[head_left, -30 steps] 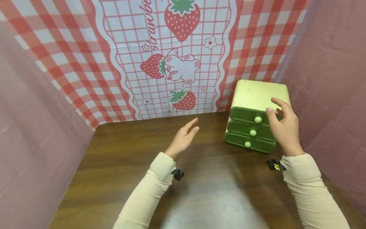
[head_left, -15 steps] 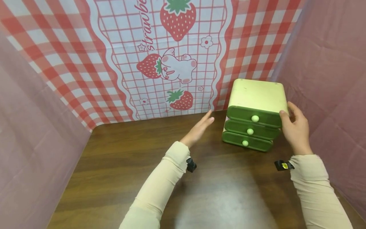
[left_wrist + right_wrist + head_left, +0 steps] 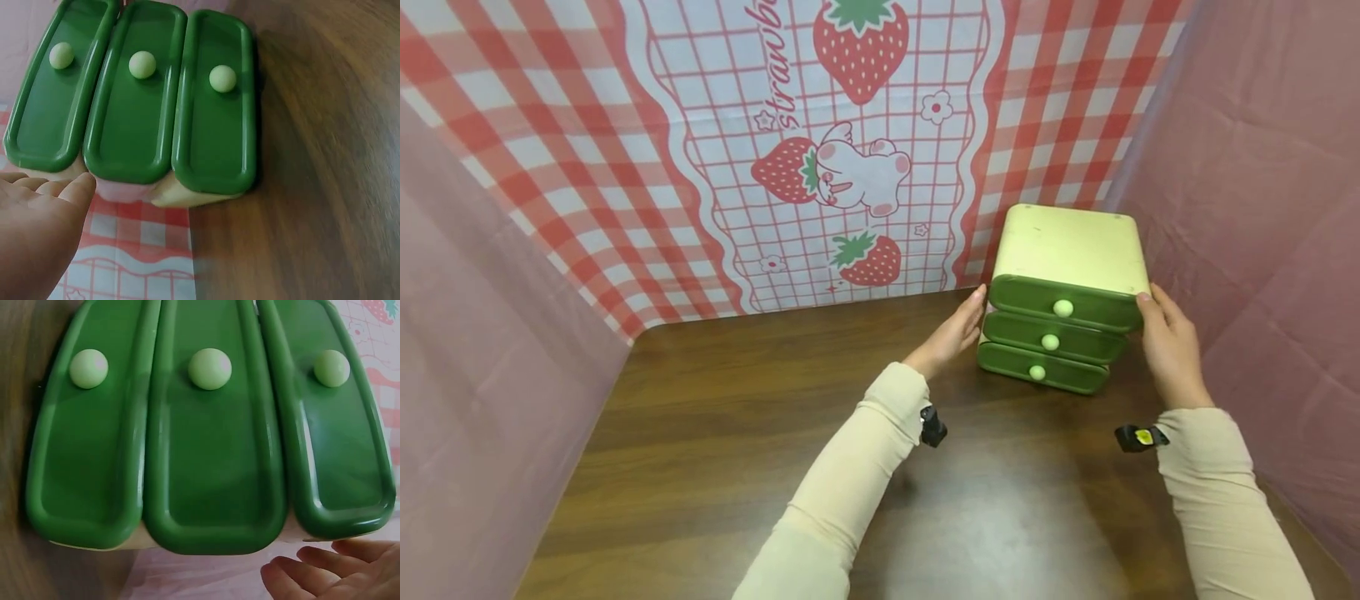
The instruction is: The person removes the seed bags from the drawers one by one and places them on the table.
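A small drawer cabinet with a pale yellow-green body stands at the back right of the table. Its three dark green drawers, each with a round light green knob, are stacked and closed. My left hand lies along the cabinet's left side, fingers extended, fingertips right at the upper drawer's edge. On the opposite side my right hand is at the upper right corner, thumb at the front edge and the other fingers along the side. In the right wrist view, the right hand's fingers are straight below the drawer ends.
The brown wooden table has a red-and-white checked strawberry cloth hanging behind it. Pink curtains hang at both sides, the right one close to the right hand. A black wrist camera is strapped on each sleeve.
My left hand has moved right, up to the cabinet's left side. My right hand has gone from in front of the cabinet's top to its right side. The cabinet shifts slightly left in view with the background.
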{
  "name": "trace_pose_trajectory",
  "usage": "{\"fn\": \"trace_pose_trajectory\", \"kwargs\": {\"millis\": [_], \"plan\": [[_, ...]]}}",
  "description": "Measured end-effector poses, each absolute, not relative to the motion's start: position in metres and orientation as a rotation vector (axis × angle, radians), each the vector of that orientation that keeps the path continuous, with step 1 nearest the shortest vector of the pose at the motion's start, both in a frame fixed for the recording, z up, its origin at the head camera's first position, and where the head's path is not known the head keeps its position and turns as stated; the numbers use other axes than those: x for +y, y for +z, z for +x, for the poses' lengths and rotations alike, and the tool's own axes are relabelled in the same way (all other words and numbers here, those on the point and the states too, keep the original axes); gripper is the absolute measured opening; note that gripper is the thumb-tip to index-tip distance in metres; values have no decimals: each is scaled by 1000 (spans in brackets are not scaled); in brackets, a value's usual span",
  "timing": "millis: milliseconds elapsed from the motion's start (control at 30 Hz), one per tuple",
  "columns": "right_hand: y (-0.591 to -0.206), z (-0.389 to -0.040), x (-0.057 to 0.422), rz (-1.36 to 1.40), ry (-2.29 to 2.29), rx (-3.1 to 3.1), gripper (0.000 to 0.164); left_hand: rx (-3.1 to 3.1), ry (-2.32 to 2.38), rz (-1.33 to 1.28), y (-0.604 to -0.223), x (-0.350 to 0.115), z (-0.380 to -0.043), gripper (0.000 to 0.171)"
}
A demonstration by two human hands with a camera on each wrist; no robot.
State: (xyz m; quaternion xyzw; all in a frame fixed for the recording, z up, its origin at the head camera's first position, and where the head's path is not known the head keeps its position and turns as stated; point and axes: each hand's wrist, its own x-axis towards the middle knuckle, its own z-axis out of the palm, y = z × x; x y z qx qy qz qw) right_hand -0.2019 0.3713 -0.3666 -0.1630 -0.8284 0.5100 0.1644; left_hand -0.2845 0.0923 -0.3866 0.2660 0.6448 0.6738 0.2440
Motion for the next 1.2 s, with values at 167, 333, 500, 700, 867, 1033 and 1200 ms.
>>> {"fn": "trace_pose_trajectory", "kwargs": {"millis": [167, 333, 500, 700, 867, 1033, 1200], "plan": [[-374, -204, 373, -466, 1526, -2378, 74, 1760, 1839, 722, -384, 96, -283, 63], [-378, -206, 373, -533, 1530, -2387, 74, 1797, 1808, 735, -382, 96, -283, 64], [-381, -206, 372, -539, 1513, -2388, 71, 1814, 1768, 765, -382, 94, -285, 64], [-382, -206, 370, -535, 1513, -2373, 69, 1843, 1747, 785, -382, 91, -284, 61], [-382, -207, 366, -506, 1545, -2375, 70, 1890, 1757, 800, -383, 84, -280, 58], [-382, -207, 358, -472, 1537, -2387, 73, 1936, 1775, 829, -387, 75, -279, 59], [-384, -208, 349, -411, 1528, -2408, 73, 1921, 1845, 807, -393, 64, -276, 58]]}}
